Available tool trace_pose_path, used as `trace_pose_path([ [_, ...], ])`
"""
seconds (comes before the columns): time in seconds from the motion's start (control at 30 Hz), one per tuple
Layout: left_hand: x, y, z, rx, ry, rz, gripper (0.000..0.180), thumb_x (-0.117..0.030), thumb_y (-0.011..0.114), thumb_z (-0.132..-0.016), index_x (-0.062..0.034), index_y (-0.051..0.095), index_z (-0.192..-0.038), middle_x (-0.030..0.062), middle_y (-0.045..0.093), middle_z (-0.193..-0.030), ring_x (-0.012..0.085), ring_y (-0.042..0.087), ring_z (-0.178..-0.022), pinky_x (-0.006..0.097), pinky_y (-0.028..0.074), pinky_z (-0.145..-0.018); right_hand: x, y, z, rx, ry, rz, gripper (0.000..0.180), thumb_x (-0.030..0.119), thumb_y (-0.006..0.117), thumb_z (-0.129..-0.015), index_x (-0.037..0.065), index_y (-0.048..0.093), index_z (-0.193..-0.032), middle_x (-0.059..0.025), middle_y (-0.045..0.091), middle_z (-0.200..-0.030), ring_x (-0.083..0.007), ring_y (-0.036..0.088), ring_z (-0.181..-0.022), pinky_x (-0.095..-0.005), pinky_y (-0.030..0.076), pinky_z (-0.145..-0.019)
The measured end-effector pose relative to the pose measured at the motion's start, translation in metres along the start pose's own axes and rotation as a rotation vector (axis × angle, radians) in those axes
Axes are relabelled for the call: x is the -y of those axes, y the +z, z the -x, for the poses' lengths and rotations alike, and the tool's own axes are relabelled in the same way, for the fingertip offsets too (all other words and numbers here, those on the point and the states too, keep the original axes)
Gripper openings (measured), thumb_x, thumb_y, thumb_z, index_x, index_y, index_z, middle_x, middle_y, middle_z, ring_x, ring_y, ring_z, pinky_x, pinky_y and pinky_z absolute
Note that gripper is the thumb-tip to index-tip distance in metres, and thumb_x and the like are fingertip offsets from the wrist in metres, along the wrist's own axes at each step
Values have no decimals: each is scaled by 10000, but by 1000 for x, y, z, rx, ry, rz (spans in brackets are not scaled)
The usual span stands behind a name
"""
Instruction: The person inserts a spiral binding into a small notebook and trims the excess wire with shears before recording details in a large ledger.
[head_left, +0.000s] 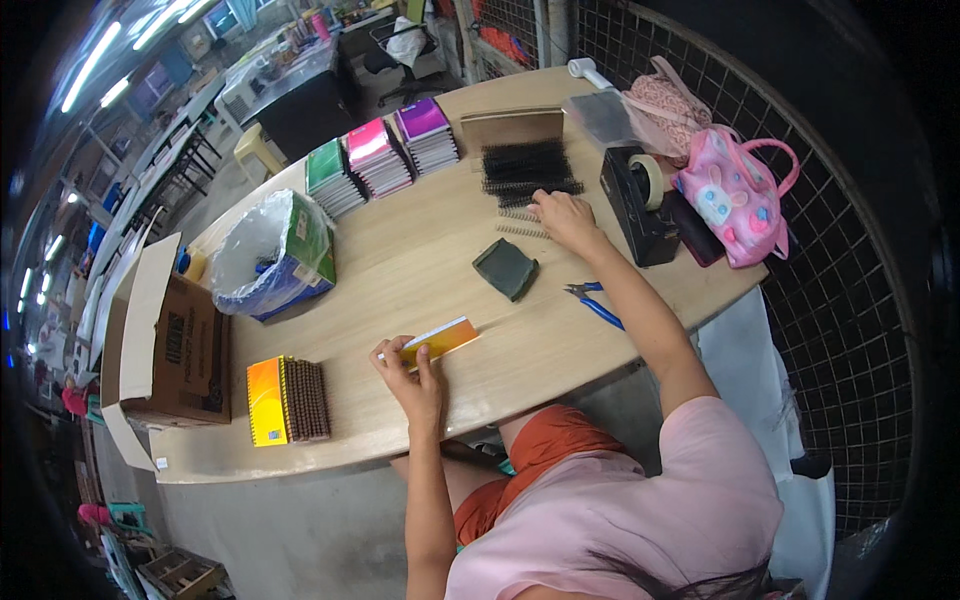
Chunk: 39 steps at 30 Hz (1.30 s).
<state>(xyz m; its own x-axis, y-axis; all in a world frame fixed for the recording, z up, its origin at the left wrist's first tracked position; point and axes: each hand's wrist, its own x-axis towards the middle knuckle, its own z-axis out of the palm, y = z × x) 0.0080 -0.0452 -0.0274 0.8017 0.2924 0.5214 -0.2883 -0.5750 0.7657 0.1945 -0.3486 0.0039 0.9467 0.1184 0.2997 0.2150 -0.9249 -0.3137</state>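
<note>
My left hand (pixel 412 378) grips a small yellow-orange notebook (pixel 448 342) edge-up over the near part of the table. At the back right, my right hand (pixel 566 220) has its fingertips pinched at the end of a loose spiral binding coil (pixel 518 214). Another loose coil (pixel 524 230) lies just nearer. Behind the fingers is a pile of black spiral coils (pixel 520 165) in front of an upright cardboard piece (pixel 512 126). A dark green square pad (pixel 506 270) and blue-handled cutting pliers (pixel 598 302) lie between my forearms.
Stacked yellow spiral notebooks (pixel 268 402) stand at the left, beside a cardboard box (pixel 175 345) and a plastic-lined box (pixel 308 240). Green (pixel 330 168), pink (pixel 376 150) and purple (pixel 424 122) notebook stacks line the far edge. A tape dispenser (pixel 632 215) and pink bag (pixel 730 200) stand right.
</note>
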Motion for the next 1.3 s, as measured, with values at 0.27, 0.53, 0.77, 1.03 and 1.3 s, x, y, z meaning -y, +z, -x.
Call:
trace_pose_path([
  [0.27,-13,-18,8,32,-63,35,172,-42,668,-847,-39,589,-999,172,456,-1068,322,471,-1043,398,439,-873,79,-51,70,70,-263,-722,251,85,592,-904,82,700,-1130,-122,625,-779,-237,570,-675,-330,466,-653],
  [0.53,-11,-17,11,35,-48,-2,200,-42,685,-842,-24,546,-985,146,501,-1020,296,464,-1025,379,426,-870,116,-25,105,167,-310,-755,185,142,698,-844,103,748,-1018,-88,670,-788,-237,573,-688,-349,474,-661],
  [0.77,-16,-15,10,22,-39,27,197,-34,677,-846,-25,544,-991,142,503,-1009,290,470,-1024,379,439,-858,119,-26,101,119,-483,-751,140,86,680,-834,65,744,-957,-91,683,-823,-244,609,-722,-332,483,-684],
  [1.03,-15,-16,10,19,-16,16,179,-19,664,-851,-4,567,-1000,156,499,-1007,307,469,-987,394,446,-833,117,-34,96,314,-400,-795,151,55,656,-843,27,723,-976,-130,699,-880,-249,648,-793,-336,492,-719],
  [1.3,-16,-16,9,9,-22,23,178,-25,680,-833,-28,569,-972,141,474,-1008,279,490,-976,365,441,-843,118,-31,90,405,-452,-835,164,40,661,-837,21,719,-989,-122,702,-900,-234,649,-771,-317,488,-697],
])
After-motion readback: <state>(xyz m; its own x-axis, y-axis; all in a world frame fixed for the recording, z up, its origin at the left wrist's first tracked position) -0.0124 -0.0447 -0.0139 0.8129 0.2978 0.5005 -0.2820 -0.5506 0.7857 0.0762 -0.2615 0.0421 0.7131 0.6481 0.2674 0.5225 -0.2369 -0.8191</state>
